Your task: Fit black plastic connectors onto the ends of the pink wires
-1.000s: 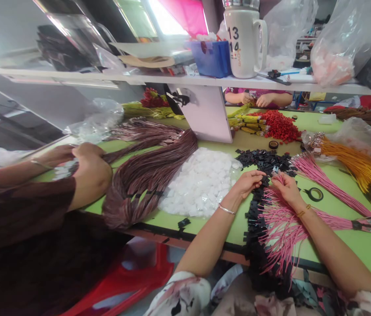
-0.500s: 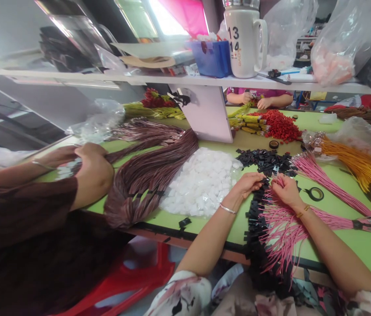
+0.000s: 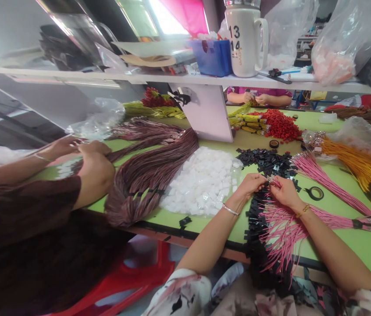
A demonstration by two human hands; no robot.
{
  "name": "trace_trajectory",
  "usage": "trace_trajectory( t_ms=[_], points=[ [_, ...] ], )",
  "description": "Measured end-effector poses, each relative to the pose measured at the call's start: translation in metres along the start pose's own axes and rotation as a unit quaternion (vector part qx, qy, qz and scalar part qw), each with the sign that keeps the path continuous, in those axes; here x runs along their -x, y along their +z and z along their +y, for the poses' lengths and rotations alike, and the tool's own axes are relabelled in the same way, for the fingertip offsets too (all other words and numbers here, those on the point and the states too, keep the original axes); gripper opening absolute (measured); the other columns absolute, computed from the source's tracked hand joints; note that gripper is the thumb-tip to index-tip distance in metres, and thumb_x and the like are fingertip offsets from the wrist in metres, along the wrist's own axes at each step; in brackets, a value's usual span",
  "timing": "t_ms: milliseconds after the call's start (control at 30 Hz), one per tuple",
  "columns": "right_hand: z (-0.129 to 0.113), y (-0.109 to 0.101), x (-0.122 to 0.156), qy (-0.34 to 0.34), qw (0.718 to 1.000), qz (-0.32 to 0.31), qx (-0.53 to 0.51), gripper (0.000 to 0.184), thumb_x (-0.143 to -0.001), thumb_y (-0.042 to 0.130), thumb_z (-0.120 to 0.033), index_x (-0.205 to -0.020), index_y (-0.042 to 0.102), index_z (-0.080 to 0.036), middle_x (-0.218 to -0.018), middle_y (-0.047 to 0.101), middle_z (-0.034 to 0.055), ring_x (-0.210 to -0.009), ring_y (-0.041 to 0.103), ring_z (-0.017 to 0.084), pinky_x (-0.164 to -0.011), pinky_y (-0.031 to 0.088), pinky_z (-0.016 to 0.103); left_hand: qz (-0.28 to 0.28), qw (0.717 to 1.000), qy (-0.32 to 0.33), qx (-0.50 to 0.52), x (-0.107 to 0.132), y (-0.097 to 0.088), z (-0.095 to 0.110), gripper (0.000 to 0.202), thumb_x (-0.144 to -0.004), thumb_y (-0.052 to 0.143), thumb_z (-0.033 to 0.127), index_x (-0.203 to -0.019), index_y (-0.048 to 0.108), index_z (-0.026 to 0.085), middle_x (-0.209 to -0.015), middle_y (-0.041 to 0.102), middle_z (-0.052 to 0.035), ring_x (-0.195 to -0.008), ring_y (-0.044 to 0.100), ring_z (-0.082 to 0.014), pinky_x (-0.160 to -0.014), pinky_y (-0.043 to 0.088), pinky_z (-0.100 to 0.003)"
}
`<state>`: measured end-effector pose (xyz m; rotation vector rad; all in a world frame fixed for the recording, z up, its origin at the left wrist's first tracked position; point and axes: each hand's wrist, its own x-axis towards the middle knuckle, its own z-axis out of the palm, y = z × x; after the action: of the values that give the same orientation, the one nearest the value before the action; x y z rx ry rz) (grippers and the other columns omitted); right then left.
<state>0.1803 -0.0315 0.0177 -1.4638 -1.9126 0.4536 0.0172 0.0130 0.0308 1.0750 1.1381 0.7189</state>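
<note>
My right hand (image 3: pixel 284 192) is closed around several pink wires (image 3: pixel 279 215), whose silver metal ends (image 3: pixel 271 178) stick out toward my left hand. Fingertips pinched, my left hand (image 3: pixel 253 184) meets those ends; what it grips is too small to make out. Below both hands hangs a dense row of black plastic connector housings (image 3: pixel 256 224), running over the table edge, with pink wires fanning out beside it. Just beyond my fingers lies a pile of loose black housings (image 3: pixel 264 160). A second pink wire bundle (image 3: pixel 330 182) lies to the right.
White connector pieces (image 3: pixel 201 184) fill a clear bag left of my arm. Brown wires (image 3: pixel 152 175) lie beyond it, near a co-worker's hands (image 3: pixel 90 151). Black tape (image 3: pixel 315 193) and orange wires (image 3: pixel 359 160) are at right. Overhead runs a shelf (image 3: pixel 172 80) with a mug (image 3: pixel 244 41).
My left fingertips have moved slightly right, up to the wire ends at my right hand. The ends now show between both hands. The co-worker's hands at left have shifted slightly.
</note>
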Motion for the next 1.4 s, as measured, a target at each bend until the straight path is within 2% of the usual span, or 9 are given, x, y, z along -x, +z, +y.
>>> trace_trajectory(
  t_ms=[300, 433, 533, 633, 700, 767, 967, 1200, 1400],
  points=[
    [0.013, 0.004, -0.002, 0.014, 0.997, -0.012, -0.069, 0.023, -0.082, 0.052, -0.031, -0.064, 0.041, -0.022, -0.054, 0.04, -0.0049, -0.052, 0.034, 0.012, -0.054, 0.025, 0.027, -0.007, 1.0, 0.009, 0.022, -0.005, 0.001, -0.006, 0.009, -0.072, 0.062, 0.014, -0.064, 0.056, 0.014, -0.05, 0.051, 0.0044, -0.042, 0.042, -0.0035, -0.041, 0.025, -0.016],
    [0.014, 0.002, -0.004, 0.059, 0.982, 0.037, -0.174, 0.029, -0.084, 0.056, -0.038, -0.063, 0.044, -0.021, -0.057, 0.042, -0.004, -0.056, 0.037, 0.012, -0.056, 0.028, 0.027, -0.122, 0.991, -0.001, -0.045, -0.002, -0.012, -0.004, 0.008, -0.068, 0.067, 0.019, -0.068, 0.062, 0.013, -0.053, 0.056, 0.0025, -0.045, 0.048, -0.0053, -0.043, 0.03, -0.017],
    [0.015, 0.0, -0.007, 0.144, 0.927, 0.079, -0.337, 0.029, -0.081, 0.063, -0.044, -0.07, 0.047, -0.022, -0.058, 0.042, -0.0056, -0.053, 0.035, 0.012, -0.051, 0.028, 0.026, -0.204, 0.968, 0.026, -0.143, -0.002, -0.026, -0.001, 0.014, -0.069, 0.07, 0.026, -0.068, 0.066, 0.013, -0.052, 0.056, 0.0021, -0.048, 0.049, -0.0079, -0.047, 0.035, -0.02],
    [0.015, 0.001, -0.007, 0.19, 0.87, 0.054, -0.453, 0.03, -0.075, 0.07, -0.044, -0.081, 0.048, -0.024, -0.059, 0.047, -0.0071, -0.049, 0.036, 0.011, -0.048, 0.025, 0.025, -0.094, 0.96, 0.108, -0.24, -0.014, -0.031, -0.004, 0.018, -0.076, 0.067, 0.029, -0.066, 0.067, 0.013, -0.059, 0.06, -0.0004, -0.057, 0.053, -0.0112, -0.056, 0.041, -0.024],
    [0.013, 0.001, -0.007, 0.185, 0.862, 0.031, -0.472, 0.032, -0.074, 0.072, -0.044, -0.078, 0.047, -0.024, -0.061, 0.052, -0.0061, -0.05, 0.039, 0.01, -0.049, 0.027, 0.024, 0.063, 0.938, 0.161, -0.3, -0.028, -0.028, -0.008, 0.013, -0.081, 0.062, 0.023, -0.079, 0.071, 0.014, -0.074, 0.066, -0.0037, -0.068, 0.059, -0.0144, -0.066, 0.045, -0.026],
    [0.012, 0.003, -0.006, 0.177, 0.866, 0.018, -0.468, 0.035, -0.074, 0.073, -0.045, -0.074, 0.046, -0.022, -0.06, 0.054, -0.0051, -0.051, 0.04, 0.01, -0.05, 0.027, 0.024, 0.149, 0.903, 0.188, -0.356, -0.043, -0.022, -0.013, 0.021, -0.082, 0.062, 0.018, -0.101, 0.072, 0.015, -0.096, 0.069, -0.0076, -0.085, 0.063, -0.0177, -0.079, 0.048, -0.029],
    [0.017, 0.006, -0.006, 0.185, 0.868, 0.0, -0.461, 0.038, -0.072, 0.075, -0.048, -0.072, 0.048, -0.021, -0.054, 0.05, -0.0064, -0.046, 0.034, 0.007, -0.047, 0.022, 0.023, 0.134, 0.847, 0.189, -0.479, -0.067, -0.011, -0.024, 0.036, -0.086, 0.058, 0.016, -0.121, 0.066, 0.021, -0.113, 0.062, -0.0096, -0.098, 0.062, -0.0221, -0.088, 0.047, -0.033],
    [0.023, 0.011, -0.007, 0.199, 0.884, 0.0, -0.424, 0.038, -0.069, 0.076, -0.047, -0.069, 0.049, -0.021, -0.051, 0.041, -0.0082, -0.045, 0.029, 0.007, -0.045, 0.018, 0.024, 0.147, 0.893, 0.217, -0.366, -0.06, -0.021, -0.028, 0.017, -0.072, 0.067, 0.007, -0.085, 0.065, 0.018, -0.087, 0.061, -0.0023, -0.08, 0.058, -0.0161, -0.077, 0.045, -0.028],
    [0.026, 0.009, -0.006, 0.166, 0.902, 0.032, -0.397, 0.039, -0.077, 0.07, -0.051, -0.066, 0.048, -0.021, -0.054, 0.041, -0.0067, -0.049, 0.03, 0.009, -0.047, 0.021, 0.025, 0.032, 0.99, 0.137, 0.008, -0.045, -0.015, -0.016, 0.019, -0.069, 0.069, 0.016, -0.088, 0.067, 0.015, -0.067, 0.062, 0.0023, -0.06, 0.057, -0.0105, -0.065, 0.046, -0.025]
  ],
)
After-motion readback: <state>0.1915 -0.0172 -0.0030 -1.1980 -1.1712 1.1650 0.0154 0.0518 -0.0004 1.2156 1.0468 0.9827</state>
